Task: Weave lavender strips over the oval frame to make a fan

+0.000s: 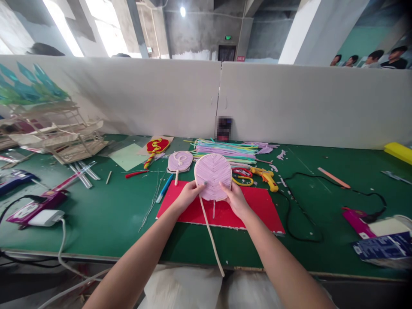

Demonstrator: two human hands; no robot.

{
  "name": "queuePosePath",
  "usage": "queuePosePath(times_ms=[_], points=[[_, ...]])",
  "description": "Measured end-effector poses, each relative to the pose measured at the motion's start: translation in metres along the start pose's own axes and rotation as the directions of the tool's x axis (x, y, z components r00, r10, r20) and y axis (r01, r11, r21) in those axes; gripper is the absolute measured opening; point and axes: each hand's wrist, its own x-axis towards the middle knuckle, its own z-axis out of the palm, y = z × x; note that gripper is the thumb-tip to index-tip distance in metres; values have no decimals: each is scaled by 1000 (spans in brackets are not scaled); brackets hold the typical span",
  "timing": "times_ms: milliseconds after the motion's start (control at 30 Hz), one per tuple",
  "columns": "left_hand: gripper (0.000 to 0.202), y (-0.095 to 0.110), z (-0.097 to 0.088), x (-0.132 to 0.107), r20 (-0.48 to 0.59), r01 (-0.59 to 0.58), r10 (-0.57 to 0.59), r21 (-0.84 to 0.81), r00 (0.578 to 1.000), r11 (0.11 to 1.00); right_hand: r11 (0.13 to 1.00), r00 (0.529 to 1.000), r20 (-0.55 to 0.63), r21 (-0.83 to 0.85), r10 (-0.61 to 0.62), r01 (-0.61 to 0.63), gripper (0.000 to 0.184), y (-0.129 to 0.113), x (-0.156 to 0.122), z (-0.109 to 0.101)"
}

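I hold a round lilac fan upright between my two hands, its face covered in slanting rows that look like pipe cleaners and its rim edged in cream. My left hand grips the lower left rim, thumb on the front. At the lower right rim, my right hand pinches the fan the same way. A loose cream strip hangs from the fan's lower left edge past the table edge. A thin stub sticks out below the fan. Under it lies a red board.
Behind lie a lilac fan with a handle, a red-and-yellow fan and a bundle of coloured pipe cleaners. A yellow glue gun, scissors and a blue pen flank the board. Power strips and cables lie at both sides.
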Motion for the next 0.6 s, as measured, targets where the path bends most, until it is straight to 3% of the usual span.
queuePosePath(times_ms=[167, 367, 600], points=[[45, -2, -3, 0, 51, 34, -33, -17, 998, 999, 996, 989, -131, -75, -63, 53, 46, -1, 7, -13], [38, 5, 2, -8, 183, 91, -97, 42, 978, 995, 985, 954, -273, -151, -121, 81, 49, -9, 10, -23], [34, 7, 2, -9, 218, 120, -138, 93, 966, 988, 971, 933, -323, -224, -160, 89, 43, -12, 10, -25]])
